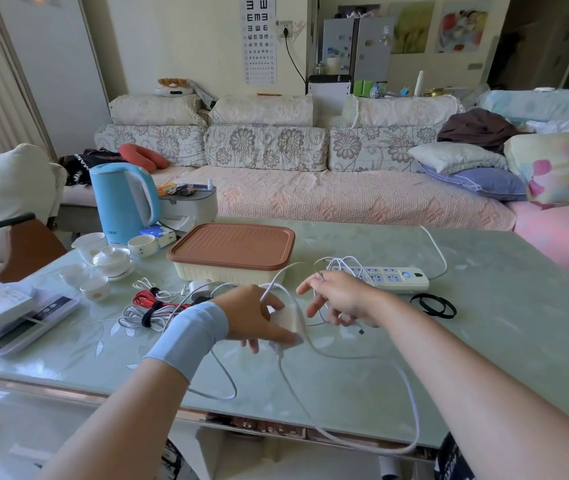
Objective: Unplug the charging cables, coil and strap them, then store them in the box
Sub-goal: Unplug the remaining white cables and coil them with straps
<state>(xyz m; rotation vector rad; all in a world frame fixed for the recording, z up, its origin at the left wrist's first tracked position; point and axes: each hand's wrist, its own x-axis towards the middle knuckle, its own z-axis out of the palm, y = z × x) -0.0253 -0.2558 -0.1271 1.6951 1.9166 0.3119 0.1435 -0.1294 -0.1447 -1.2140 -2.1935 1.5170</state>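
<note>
Over the worktop (501, 323), the left hand (259, 317) closed its grip on a white charger block (285, 320). The right hand (342, 299) pinched its thin cable (352, 357), which looked light, limp and tangle-prone, best gathered from the block. The lidded box (231, 251) sat behind.

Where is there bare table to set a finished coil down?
Bare tabletop lies right of the power strip and black straps, and behind the strip, right of the box. Crowded: teacups and strapped bundles on the left, loose white cable looping across the middle.

left hand (255, 317): grips charger (285, 320) | right hand (342, 296): holds thin cable (359, 329)
</note>
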